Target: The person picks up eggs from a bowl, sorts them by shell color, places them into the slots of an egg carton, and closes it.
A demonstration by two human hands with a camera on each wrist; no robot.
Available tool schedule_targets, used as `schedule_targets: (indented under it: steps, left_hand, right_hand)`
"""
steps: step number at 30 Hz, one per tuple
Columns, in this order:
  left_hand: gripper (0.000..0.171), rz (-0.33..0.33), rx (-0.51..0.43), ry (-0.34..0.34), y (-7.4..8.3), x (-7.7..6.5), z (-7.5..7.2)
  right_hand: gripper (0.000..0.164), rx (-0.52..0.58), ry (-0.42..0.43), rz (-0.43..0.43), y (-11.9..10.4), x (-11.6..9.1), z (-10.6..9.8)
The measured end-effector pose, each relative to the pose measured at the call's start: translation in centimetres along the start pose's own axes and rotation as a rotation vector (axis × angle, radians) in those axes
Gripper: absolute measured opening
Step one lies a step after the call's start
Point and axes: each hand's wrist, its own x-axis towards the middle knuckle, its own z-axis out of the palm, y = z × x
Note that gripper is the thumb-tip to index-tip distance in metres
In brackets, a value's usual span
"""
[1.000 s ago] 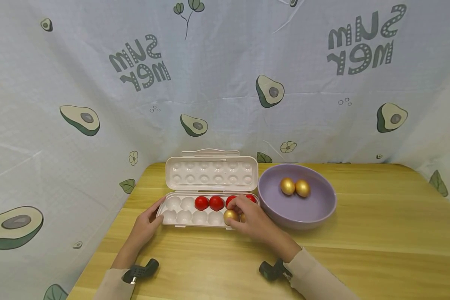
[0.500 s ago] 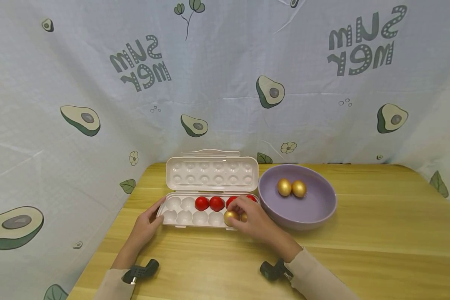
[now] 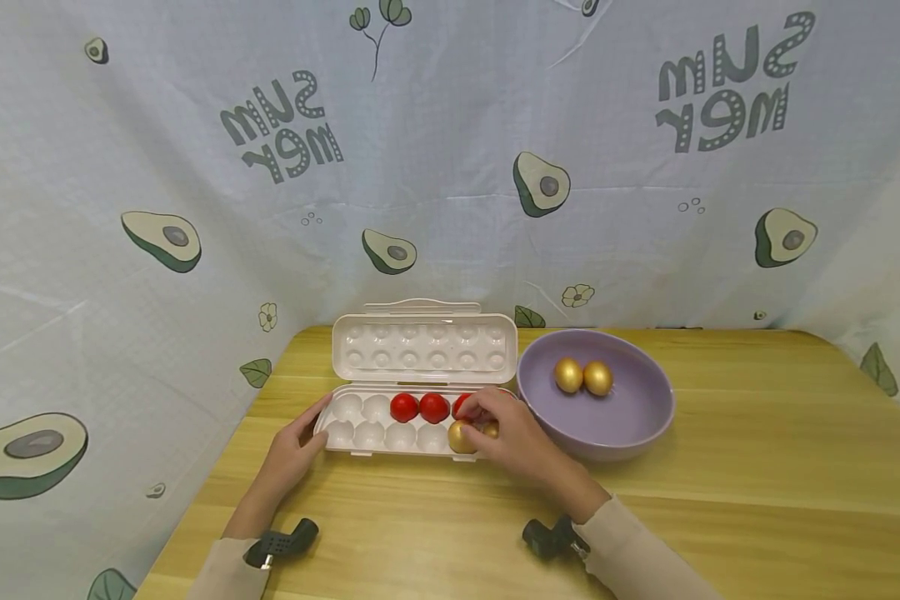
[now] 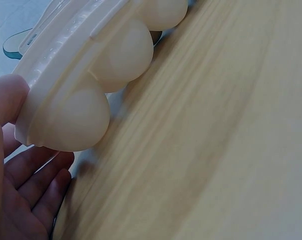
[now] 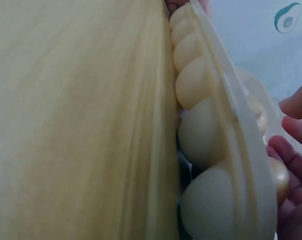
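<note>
A white plastic egg box (image 3: pixel 390 448) stands with its lid (image 3: pixel 423 346) raised on the wooden table. Red eggs (image 3: pixel 434 407) sit in the right part of its back row. In the front row a gold egg (image 3: pixel 461 437) rests in a cup, with another gold egg (image 3: pixel 491 429) beside it, partly covered by fingers. My left hand (image 3: pixel 291 454) holds the box's left end between thumb and fingers. Over the right end hovers my right hand (image 3: pixel 506 429), its thumb and fingers apart and loosely bent, close above the gold eggs and holding none.
To the right of the box, close against it, stands a purple bowl (image 3: pixel 603 421) with two gold eggs (image 3: pixel 583 377) in it. Behind the table (image 3: pixel 390 525) hangs a cloth (image 3: pixel 450 167) printed with avocados. Each wrist wears a black camera.
My right hand has let go of the gold egg in the front row and drawn slightly right. Two gold eggs in the bowl have rolled a little left. My left hand stays put.
</note>
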Motion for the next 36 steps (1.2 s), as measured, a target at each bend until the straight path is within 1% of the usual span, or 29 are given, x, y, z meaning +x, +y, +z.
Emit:
schedule_targets:
  steps: [5,7,12,15,20,22,25,27,29,32,34,36]
  left_hand:
    - [0.053,-0.008,0.017,-0.002,0.0,0.0,0.0]
    - [0.053,-0.013,0.019,-0.002,0.0,0.0,0.0]
    - [0.053,-0.013,0.019,-0.004,0.0,0.0,0.0]
    - [0.053,-0.012,0.013,-0.005,0.1,0.0,0.0]
    - [0.052,-0.018,0.005,-0.004,0.3,-0.1,0.0]
    - [0.052,-0.011,-0.01,-0.003,0.2,-0.1,0.0]
    - [0.052,0.004,-0.041,0.004,-0.4,0.1,0.1]
    - [0.052,0.024,-0.053,0.008,-1.5,0.4,0.2]
    - [0.053,0.03,-0.058,0.009,-2.7,0.7,0.4]
    - [0.053,0.039,-0.05,0.008,-4.0,1.0,0.6]
    - [0.053,0.028,-0.042,0.005,-4.0,1.1,0.6]
    - [0.053,0.021,-0.039,0.004,-3.5,1.0,0.6]
  right_hand:
    - [0.015,0.016,0.0,-0.004,-0.3,0.2,-0.7]
    - [0.015,0.024,0.003,-0.02,-0.4,0.4,-0.9]
    - [0.014,0.042,0.029,-0.035,-0.7,0.6,-1.8]
    - [0.014,0.038,0.047,-0.027,-1.0,0.8,-2.3]
    - [0.015,0.035,0.081,0.027,-1.3,1.0,-3.3]
    - [0.016,0.033,0.104,0.028,-1.4,1.1,-3.7]
    - [0.017,0.029,0.132,0.017,-2.1,1.3,-4.5]
    - [0.016,0.028,0.145,0.017,-2.9,1.4,-5.0]
    - [0.015,0.024,0.152,0.012,-2.5,1.4,-5.4]
    - [0.013,0.013,0.165,0.043,-1.6,1.3,-5.8]
    - [0.013,0.006,0.182,0.067,-1.5,1.3,-6.1]
    - [0.013,0.004,0.19,0.102,-2.7,1.3,-6.5]
